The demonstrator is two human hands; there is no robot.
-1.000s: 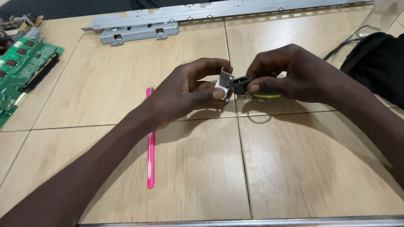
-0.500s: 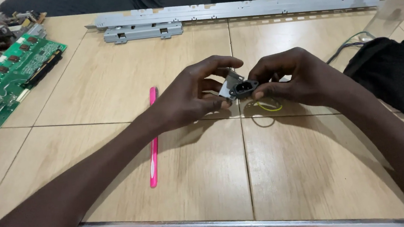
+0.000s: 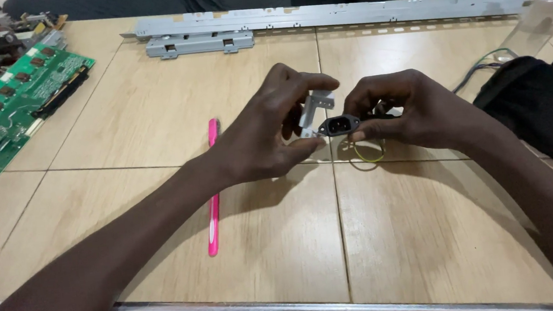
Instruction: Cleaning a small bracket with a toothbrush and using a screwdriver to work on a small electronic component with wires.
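Observation:
Over the middle of the table my left hand (image 3: 268,133) pinches a small bent grey metal bracket (image 3: 315,105) between thumb and fingers. My right hand (image 3: 412,110) holds a black power inlet socket (image 3: 338,125) right beside that bracket, its face turned toward me. A yellow-green wire (image 3: 366,154) loops down from the socket onto the tabletop beneath my right hand. The bracket and socket touch or nearly touch; I cannot tell which.
A pink pen-like tool (image 3: 212,188) lies left of my left forearm. A green circuit board (image 3: 6,109) sits at the far left. Long grey metal rails (image 3: 318,17) and a shorter bracket (image 3: 200,43) lie along the back. Black cloth (image 3: 546,108) and cables are at the right.
The socket has turned to face me and the bracket has lifted slightly apart from it. Both hands stay over the table's middle.

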